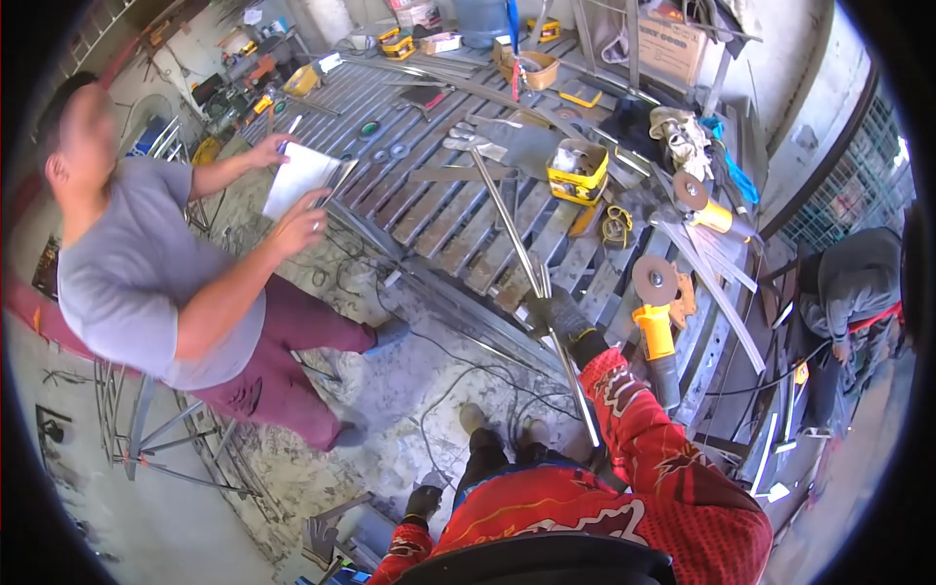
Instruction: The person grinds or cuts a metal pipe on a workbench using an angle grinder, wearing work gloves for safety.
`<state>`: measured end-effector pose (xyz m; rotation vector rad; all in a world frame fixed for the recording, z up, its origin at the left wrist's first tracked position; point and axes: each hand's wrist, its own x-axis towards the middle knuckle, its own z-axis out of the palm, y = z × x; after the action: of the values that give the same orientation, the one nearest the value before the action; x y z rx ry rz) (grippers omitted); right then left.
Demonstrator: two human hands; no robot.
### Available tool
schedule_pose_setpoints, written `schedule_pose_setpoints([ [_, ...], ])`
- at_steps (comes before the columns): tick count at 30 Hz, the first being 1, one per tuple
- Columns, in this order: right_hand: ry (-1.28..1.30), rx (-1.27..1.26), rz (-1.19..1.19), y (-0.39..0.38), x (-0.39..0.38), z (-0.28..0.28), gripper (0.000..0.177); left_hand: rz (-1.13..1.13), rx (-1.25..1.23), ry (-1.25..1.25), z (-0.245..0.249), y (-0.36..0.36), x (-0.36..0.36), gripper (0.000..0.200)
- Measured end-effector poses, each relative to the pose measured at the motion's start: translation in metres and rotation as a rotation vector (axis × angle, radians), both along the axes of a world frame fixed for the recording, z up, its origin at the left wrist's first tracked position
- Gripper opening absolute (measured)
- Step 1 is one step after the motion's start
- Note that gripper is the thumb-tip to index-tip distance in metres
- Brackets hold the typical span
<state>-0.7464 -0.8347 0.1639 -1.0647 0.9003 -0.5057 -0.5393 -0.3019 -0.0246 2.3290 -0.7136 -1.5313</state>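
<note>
My right hand [561, 317], in a dark glove, is closed around thin metal bars [507, 219] at the near edge of the slatted metal table [429, 210]. The bars slant from over the table down to near my red sleeve. Low beside my body hangs my left hand [424, 500], also gloved; its fingers are too small and dark to make out. A yellow angle grinder [655, 331] lies on the table just right of my right hand, its disc up. Farther back is a second grinder [712, 210].
At the left a person [156, 244] stands holding a white sheet [297, 180]. Another person [858, 283] bends over at the far right. A yellow box [577, 174], gloves [478, 141] and metal strips [717, 292] lie on the table. Cables [458, 375] cross the floor.
</note>
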Motion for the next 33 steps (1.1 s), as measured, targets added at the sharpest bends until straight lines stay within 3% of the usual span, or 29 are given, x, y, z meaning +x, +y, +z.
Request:
schedule_pose_setpoints([
  [1,0.022,-0.008,0.011,-0.001,0.001,0.000,0.028,-0.588,-0.312,-0.412,-0.001,0.006,0.008,0.020],
  [3,0.038,-0.010,0.034,-0.005,0.002,-0.011,0.028,-0.588,-0.291,-0.423,-0.005,0.004,0.019,0.023],
  [4,0.037,-0.094,0.081,-0.012,0.002,-0.029,0.029,-0.319,-0.115,-0.273,0.011,-0.009,0.016,0.026],
  [5,0.036,-0.180,0.126,-0.011,0.005,-0.019,0.030,-0.313,-0.111,-0.277,0.010,-0.008,0.017,0.026],
  [6,-0.015,0.132,-0.018,-0.007,0.006,-0.010,0.030,-0.277,-0.136,-0.298,0.007,-0.012,0.019,0.030],
  [12,0.014,0.086,-0.016,-0.003,0.005,0.004,0.028,-0.215,-0.200,-0.289,-0.017,-0.029,0.014,0.039],
  [15,0.004,0.081,0.002,-0.004,0.005,0.002,0.024,-0.189,-0.135,-0.163,0.010,-0.044,-0.001,0.038],
  [17,0.001,0.079,-0.002,-0.003,0.004,0.001,0.021,0.166,-0.088,0.012,0.016,-0.045,-0.009,0.038],
  [21,-0.037,0.084,-0.013,-0.001,0.002,0.010,0.021,0.049,-0.134,-0.083,0.017,-0.037,-0.005,0.037],
  [23,-0.042,0.092,-0.028,0.000,0.002,0.013,0.026,-0.137,-0.263,-0.137,0.007,-0.027,0.003,0.035],
  [33,-0.033,0.006,0.054,0.000,0.000,0.011,0.030,-0.421,-0.287,-0.297,-0.010,-0.019,0.012,0.035],
])
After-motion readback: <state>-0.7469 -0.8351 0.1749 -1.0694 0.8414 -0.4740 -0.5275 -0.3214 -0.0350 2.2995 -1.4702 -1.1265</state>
